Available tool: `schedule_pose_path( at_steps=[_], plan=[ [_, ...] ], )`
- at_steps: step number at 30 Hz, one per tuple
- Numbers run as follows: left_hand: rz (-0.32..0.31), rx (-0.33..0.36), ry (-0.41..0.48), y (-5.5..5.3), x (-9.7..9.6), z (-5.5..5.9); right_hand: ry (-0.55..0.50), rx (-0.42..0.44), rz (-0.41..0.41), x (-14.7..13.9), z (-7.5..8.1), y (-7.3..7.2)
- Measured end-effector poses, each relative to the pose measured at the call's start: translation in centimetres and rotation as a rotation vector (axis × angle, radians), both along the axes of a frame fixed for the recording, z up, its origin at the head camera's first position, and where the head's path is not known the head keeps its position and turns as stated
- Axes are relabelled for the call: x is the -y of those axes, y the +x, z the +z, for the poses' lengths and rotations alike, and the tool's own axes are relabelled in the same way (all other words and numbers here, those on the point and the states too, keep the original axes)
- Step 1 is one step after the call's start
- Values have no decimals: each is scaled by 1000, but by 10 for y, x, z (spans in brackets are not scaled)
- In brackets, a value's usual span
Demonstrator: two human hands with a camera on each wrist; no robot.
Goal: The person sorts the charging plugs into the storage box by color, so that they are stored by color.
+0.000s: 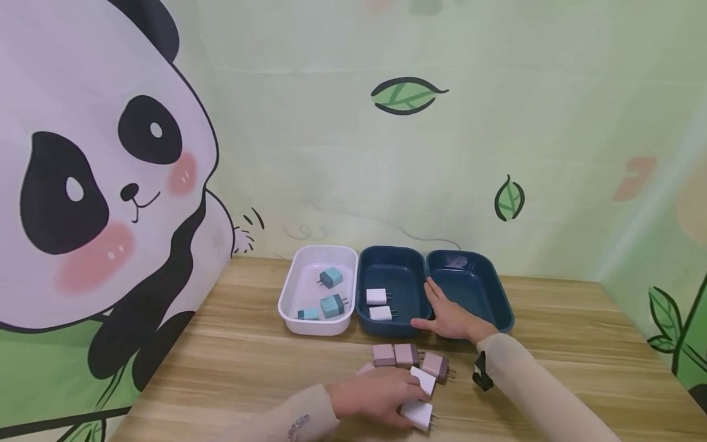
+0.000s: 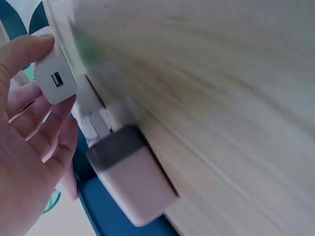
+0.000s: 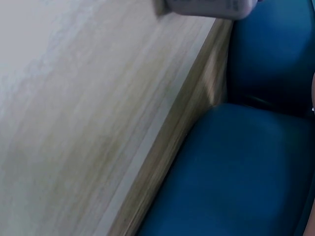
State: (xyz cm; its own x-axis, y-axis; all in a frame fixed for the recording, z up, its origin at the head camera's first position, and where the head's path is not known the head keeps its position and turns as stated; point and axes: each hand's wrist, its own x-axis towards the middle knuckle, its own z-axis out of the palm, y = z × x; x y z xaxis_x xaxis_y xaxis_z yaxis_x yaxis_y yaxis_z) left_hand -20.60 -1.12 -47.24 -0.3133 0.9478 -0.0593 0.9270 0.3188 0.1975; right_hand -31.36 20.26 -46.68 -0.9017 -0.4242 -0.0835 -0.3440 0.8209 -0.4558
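My left hand [image 1: 381,394] pinches a white USB charger plug [image 1: 418,415] between thumb and fingers, close over the table; its USB port faces the camera in the left wrist view. Another white charger plug [image 1: 424,380] lies just beyond the fingertips. Several pink charger plugs with darker ends, one pink plug [image 1: 405,355] among them, are grouped in front of the trays, partly hidden by that hand. My right hand [image 1: 453,316] rests with straightened fingers at the adjoining rims of the middle blue tray [image 1: 397,265] and the right blue tray [image 1: 474,288].
Two white charger plugs, including a lower one [image 1: 380,313], lie in the middle tray. To its left, a white tray [image 1: 317,326] contains three light-blue plugs, one a blue plug [image 1: 333,305]. A panda-printed backdrop [image 1: 331,153] hangs behind the wooden table [image 1: 237,350].
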Motion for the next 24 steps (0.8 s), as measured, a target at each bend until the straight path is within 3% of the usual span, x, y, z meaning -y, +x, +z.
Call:
schedule_pose_path(
  at_steps=[8,16,24],
  plan=[
    [55,31,88,-6,17,7,10,1,-3,-2,-1,0],
    [167,39,142,-13,36,29,13,9,-9,-2,-2,-1],
    [269,21,153,-23,47,44,7,13,-11,-1,-2,-1]
  ],
)
